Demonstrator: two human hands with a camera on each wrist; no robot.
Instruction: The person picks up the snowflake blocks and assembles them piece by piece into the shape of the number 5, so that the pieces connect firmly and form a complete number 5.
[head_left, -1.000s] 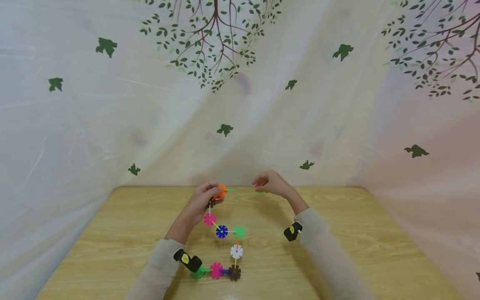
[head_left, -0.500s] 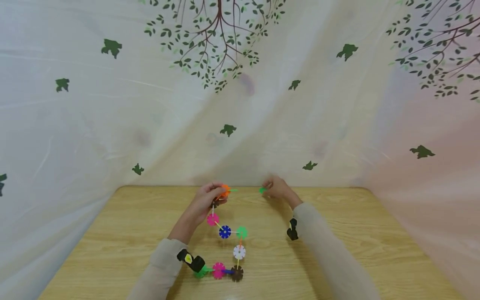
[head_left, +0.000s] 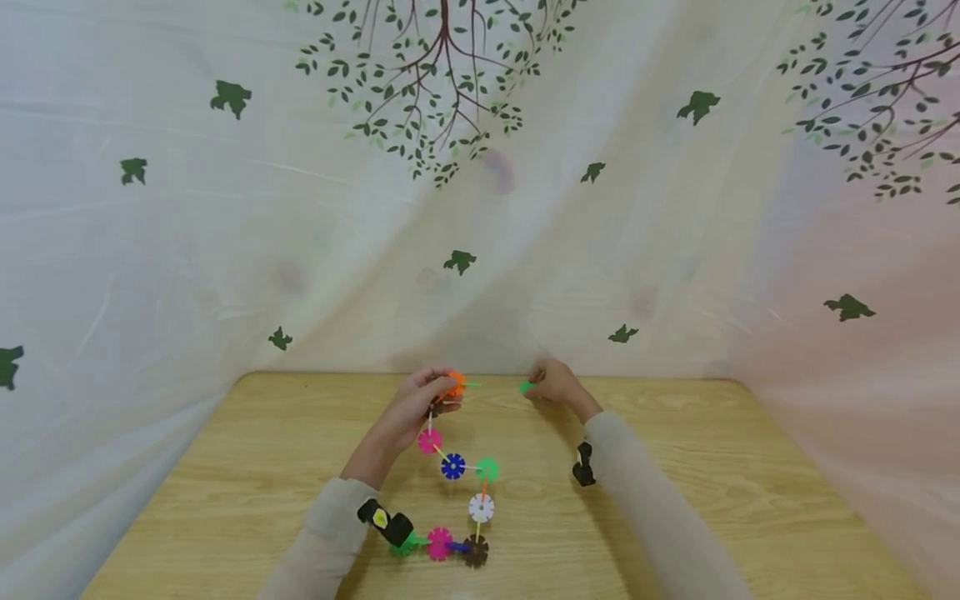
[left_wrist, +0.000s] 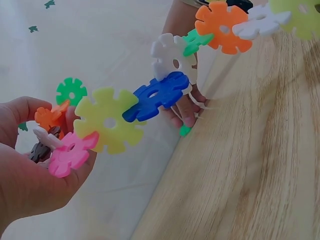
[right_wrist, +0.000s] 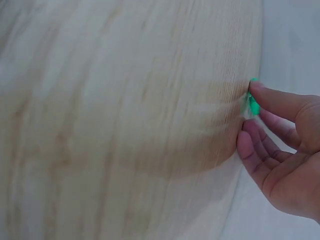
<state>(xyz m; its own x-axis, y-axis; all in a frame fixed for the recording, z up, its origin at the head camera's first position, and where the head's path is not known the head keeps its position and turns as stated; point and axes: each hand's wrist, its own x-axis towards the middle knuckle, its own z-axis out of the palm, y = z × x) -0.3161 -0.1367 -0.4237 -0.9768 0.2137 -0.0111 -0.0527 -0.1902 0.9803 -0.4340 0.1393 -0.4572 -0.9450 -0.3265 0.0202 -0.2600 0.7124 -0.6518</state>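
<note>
My left hand grips the far end of a chain of slotted plastic snowflake discs, fingers curled round an orange disc and a dark disc. A green disc juts from that end. From the hand the chain runs toward me through pink, blue, green and white discs to a brown disc. Near the table's far edge, apart from the chain, my right hand pinches a loose green snowflake disc between thumb and fingers.
The wooden table ends at the back against a pale curtain printed with leaves and branches. A pink disc and a green disc finish the chain beside my left sleeve. Each wrist wears a black camera.
My right hand has come down from above the table and taken hold of the green disc at the far edge. My left hand keeps its grip; the head view has shifted slightly.
</note>
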